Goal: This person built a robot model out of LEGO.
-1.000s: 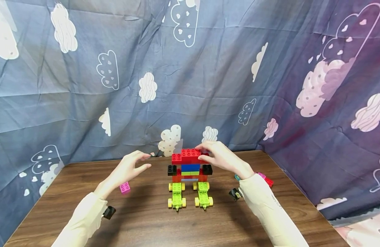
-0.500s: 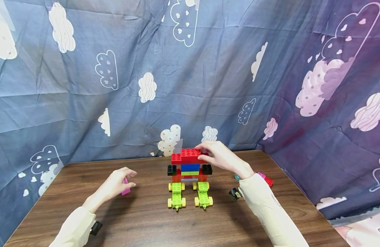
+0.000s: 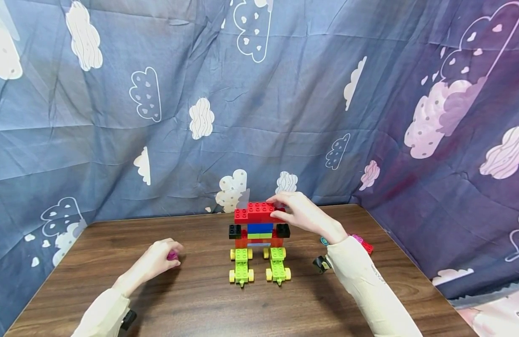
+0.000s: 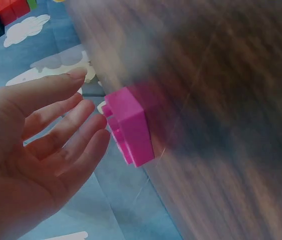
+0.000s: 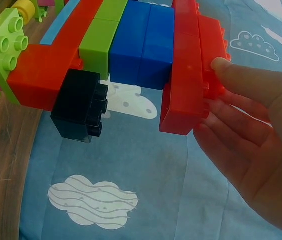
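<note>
In the middle of the table stands a build of toy bricks. Red bricks cap it, blue bricks (image 3: 260, 229) and lime ones lie below, and a black brick (image 5: 75, 105) juts out at each side. Its feet are two lime wheeled bases (image 3: 241, 269) with yellow wheels. My right hand (image 3: 303, 214) holds the top red brick (image 5: 211, 47) at its right end, thumb in front and fingers behind. At the left, my left hand (image 3: 155, 260) reaches over a pink brick (image 4: 128, 127). Its loosely bent fingertips are right at the brick's studs.
Several small pieces lie at the right behind my right forearm, among them a red brick (image 3: 367, 247) and a teal round piece (image 3: 324, 241). A blue cloth (image 3: 175, 154) with cloud prints hangs behind the wooden table (image 3: 209, 299) and along its right side.
My left hand has moved left and down from beside the build to the pink brick, now mostly covering it in the head view. My right hand keeps its hold on the red brick.
</note>
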A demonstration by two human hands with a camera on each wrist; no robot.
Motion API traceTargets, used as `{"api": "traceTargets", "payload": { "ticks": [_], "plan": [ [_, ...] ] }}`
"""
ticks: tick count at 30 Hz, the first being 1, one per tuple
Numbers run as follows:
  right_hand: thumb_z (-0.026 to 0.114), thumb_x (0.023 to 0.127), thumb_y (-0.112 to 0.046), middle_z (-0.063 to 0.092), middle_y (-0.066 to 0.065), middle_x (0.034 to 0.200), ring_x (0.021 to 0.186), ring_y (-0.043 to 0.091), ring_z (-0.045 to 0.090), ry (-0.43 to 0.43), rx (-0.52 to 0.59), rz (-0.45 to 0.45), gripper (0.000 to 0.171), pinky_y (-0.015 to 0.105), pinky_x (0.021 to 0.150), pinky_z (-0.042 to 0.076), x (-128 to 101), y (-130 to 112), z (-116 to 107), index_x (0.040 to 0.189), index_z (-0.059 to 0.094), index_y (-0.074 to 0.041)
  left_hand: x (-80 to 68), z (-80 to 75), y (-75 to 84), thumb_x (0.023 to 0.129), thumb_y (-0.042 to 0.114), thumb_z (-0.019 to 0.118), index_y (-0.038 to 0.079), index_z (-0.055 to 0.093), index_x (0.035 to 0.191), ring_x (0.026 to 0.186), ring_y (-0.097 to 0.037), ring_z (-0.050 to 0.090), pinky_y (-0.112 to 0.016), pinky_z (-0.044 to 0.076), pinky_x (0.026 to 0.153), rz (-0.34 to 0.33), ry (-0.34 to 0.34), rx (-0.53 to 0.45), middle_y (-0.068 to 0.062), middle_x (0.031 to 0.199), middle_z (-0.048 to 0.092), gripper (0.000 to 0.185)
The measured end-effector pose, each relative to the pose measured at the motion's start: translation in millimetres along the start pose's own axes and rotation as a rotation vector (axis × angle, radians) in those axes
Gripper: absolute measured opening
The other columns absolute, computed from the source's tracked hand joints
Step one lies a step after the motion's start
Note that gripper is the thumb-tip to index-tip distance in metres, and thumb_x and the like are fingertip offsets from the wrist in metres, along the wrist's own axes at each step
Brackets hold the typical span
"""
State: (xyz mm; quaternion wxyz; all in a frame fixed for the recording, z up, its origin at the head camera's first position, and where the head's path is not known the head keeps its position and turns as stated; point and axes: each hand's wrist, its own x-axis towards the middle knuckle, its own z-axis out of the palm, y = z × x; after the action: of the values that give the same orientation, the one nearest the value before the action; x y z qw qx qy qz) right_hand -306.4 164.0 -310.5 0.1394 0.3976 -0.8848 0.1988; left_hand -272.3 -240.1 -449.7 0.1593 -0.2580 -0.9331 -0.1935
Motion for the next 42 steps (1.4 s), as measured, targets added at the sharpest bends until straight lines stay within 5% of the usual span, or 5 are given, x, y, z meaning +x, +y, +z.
{"api": "traceTargets", "payload": {
  "ticks": [12,21,33,42],
  "plan": [
    [0.075,0.088,-0.019,0.072,0.006,0.101,0.088,0.017,0.066,-0.005,-0.008,0.005,0.034,0.036,0.084,0.058,0.6,0.2,-0.1,0.119,0.068,-0.007,5.8,5.1,8.5,0.072,-0.003,0.079,-0.003,0.071,0.096,0.071,-0.012,0.062,-0.023,0.053,0.064,0.1,-0.012,-0.1,-0.008,0.086,0.068,0.025],
    [0.075,0.088,-0.019,0.072,0.005,0.102,0.089,0.016,0.065,-0.01,-0.003,0.007,0.034,0.034,0.084,0.058,1.0,0.1,-0.6,0.119,0.068,-0.007,4.7,5.1,4.2,0.069,0.004,0.085,0.007,0.07,0.084,0.071,-0.013,0.059,-0.028,0.05,0.065,0.079,0.018,0.091,0.001,0.078,0.063,0.022],
    [0.073,0.09,-0.023,0.072,0.006,0.11,0.094,0.017,0.065,-0.055,-0.034,0.019,0.035,0.036,0.088,0.058,1.2,-1.4,-3.0,0.121,0.067,-0.009,9.3,12.1,5.3,0.07,0.003,0.084,0.004,0.074,0.088,0.077,-0.019,0.065,-0.034,0.055,0.073,0.214,-0.013,0.121,-0.003,0.081,0.07,0.02],
    [0.072,0.091,-0.024,0.071,0.006,0.111,0.096,0.018,0.066,-0.053,-0.034,0.011,0.034,0.037,0.089,0.057,-0.1,-2.7,-5.1,0.122,0.067,-0.01,9.7,13.8,7.0,0.073,0.004,0.083,0.006,0.076,0.098,0.083,-0.02,0.067,-0.036,0.056,0.078,0.227,-0.032,0.158,-0.002,0.087,0.072,0.026]
  ]
}}
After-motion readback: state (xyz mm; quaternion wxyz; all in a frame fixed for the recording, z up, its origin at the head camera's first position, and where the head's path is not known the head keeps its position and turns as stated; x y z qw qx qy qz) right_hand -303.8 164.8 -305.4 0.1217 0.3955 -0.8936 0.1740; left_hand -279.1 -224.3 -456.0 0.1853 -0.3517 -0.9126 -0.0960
